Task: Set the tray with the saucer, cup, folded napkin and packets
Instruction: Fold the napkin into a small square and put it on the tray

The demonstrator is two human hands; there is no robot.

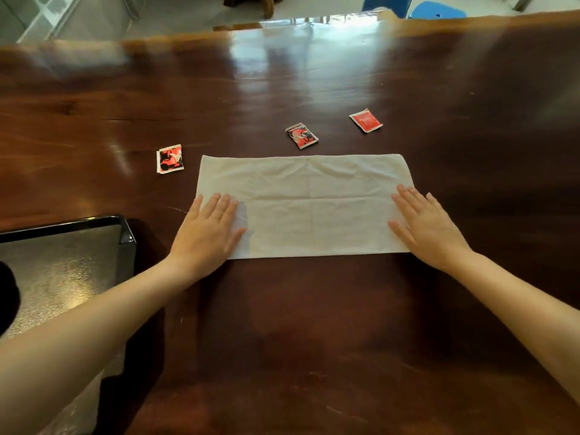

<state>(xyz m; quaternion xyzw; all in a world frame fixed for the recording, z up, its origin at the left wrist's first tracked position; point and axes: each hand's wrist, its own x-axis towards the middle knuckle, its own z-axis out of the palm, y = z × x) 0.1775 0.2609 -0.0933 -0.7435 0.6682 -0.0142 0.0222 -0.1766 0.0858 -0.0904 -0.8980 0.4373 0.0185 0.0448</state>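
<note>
A white cloth napkin (pixel 307 205) lies flat on the dark wooden table as a long rectangle, folded once. My left hand (pixel 207 230) presses flat on its left end, fingers apart. My right hand (pixel 423 227) lies flat on its right end. Three red packets sit beyond the napkin: one at the left (pixel 169 158), one in the middle (pixel 301 135), one at the right (pixel 366 120). The black tray (pixel 127 237) with a grey textured floor stands at the left edge. No saucer or cup can be seen.
The glossy wooden table (pixel 298 324) stretches wide around the napkin. A dark shape (pixel 8 296) shows at the frame's left edge over the tray. Blue chairs (pixel 436 9) stand beyond the far table edge.
</note>
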